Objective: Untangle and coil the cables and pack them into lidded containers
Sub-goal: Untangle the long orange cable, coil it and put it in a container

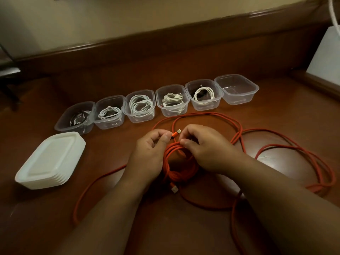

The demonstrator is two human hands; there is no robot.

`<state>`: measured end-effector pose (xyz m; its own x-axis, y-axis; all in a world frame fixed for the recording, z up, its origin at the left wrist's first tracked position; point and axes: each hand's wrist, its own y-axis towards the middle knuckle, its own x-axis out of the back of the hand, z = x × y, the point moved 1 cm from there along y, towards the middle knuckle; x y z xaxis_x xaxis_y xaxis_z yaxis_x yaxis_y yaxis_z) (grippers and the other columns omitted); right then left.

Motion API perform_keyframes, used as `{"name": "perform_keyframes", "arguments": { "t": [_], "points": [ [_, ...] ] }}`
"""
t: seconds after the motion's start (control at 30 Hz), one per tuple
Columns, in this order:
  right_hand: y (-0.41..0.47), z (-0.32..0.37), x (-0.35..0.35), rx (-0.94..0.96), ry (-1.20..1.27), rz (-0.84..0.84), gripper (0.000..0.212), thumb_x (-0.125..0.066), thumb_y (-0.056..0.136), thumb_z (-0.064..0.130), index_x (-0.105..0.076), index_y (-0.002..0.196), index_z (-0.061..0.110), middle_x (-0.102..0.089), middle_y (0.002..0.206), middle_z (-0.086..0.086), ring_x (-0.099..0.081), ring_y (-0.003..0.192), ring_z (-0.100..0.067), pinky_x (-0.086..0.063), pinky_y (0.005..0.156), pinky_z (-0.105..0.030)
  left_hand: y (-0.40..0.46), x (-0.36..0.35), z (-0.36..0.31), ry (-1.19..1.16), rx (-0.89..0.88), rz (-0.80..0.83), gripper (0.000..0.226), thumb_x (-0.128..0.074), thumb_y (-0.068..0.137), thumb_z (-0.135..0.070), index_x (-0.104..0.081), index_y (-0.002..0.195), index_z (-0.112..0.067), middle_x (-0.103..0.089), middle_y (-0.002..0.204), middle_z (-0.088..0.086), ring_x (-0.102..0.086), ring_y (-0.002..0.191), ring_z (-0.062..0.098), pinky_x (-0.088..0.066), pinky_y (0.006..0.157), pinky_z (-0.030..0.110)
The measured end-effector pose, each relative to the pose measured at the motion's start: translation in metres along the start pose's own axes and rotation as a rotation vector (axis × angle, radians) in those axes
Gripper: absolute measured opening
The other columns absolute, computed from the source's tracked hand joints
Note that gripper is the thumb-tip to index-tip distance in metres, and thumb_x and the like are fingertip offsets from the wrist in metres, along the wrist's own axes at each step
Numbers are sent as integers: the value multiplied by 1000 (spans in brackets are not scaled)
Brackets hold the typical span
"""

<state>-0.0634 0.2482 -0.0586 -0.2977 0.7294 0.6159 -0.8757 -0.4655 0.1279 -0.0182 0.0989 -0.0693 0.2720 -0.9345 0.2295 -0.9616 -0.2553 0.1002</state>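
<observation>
A coil of orange braided cable (179, 162) lies between my hands on the wooden table. My left hand (150, 153) pinches the cable just behind its metal plug (177, 133). My right hand (204, 150) grips the top of the coil with thumb and curled fingers. A second plug (174, 189) hangs at the coil's bottom. More orange cable (294, 150) sprawls in loose loops to the right and left. Several clear containers stand in a row behind; the rightmost container (237, 89) holds nothing, the others hold coiled cables, such as a white one (140, 105).
A stack of white lids (50, 161) sits at the left on the table (266, 116). A raised wooden ledge (165, 39) runs along the back below the wall. A white box-like object (325, 57) stands at the far right.
</observation>
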Motion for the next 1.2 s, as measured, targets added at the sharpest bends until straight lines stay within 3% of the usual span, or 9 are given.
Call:
{"name": "perform_keyframes", "arguments": {
  "t": [0.17,0.4,0.53,0.77,0.97,1.07,1.2],
  "points": [
    [-4,3,-11,55,-89,-62,9,-46,102,21,-48,95,26,-46,91,17,-41,103,-11,-31,81,-25,1,-3,5,34,28,-42,24,-52,101,-23,-70,87,-18,-71,75,9,-62,62,14,-50,62,34],
    [-4,4,-9,110,-109,-136,7,-47,102,22,-47,96,27,-50,96,12,-46,98,-12,-35,80,-25,3,-1,13,120,-18,-55,30,-46,102,-31,-66,80,-23,-64,67,9,-54,60,18,-45,63,42],
    [-4,3,-9,112,-105,-170,8,-46,102,21,-48,96,25,-51,96,11,-48,98,-14,-36,80,-27,-1,0,12,195,-104,-12,30,-42,104,-35,-60,81,-28,-55,60,-7,-47,55,11,-41,59,40],
    [-6,2,-13,148,-59,-239,9,-46,102,18,-48,96,24,-46,87,17,-47,94,-12,-37,78,-27,-1,2,10,171,-116,54,26,-44,104,-29,-59,83,-26,-53,63,-9,-45,58,8,-38,62,38],
    [-4,4,-14,135,-45,-260,10,-48,101,18,-51,94,25,-49,87,18,-49,93,-11,-38,77,-26,-2,4,4,244,-205,60,25,-49,102,-22,-62,82,-30,-60,70,-11,-52,64,0,-42,64,22],
    [-2,2,-8,80,158,-282,11,-59,96,17,-63,87,22,-64,84,9,-59,84,-9,-46,74,-22,-5,7,3,174,-256,69,23,-49,103,-24,-66,87,-28,-64,77,-4,-58,70,7,-47,67,28],
    [-1,3,-6,-64,563,-169,15,-66,92,13,-70,80,21,-69,72,5,-64,69,-6,-52,67,-27,-9,5,1,120,-333,68,24,-50,102,-34,-67,88,-24,-65,75,-1,-59,63,6,-44,58,17]
  ]
}}
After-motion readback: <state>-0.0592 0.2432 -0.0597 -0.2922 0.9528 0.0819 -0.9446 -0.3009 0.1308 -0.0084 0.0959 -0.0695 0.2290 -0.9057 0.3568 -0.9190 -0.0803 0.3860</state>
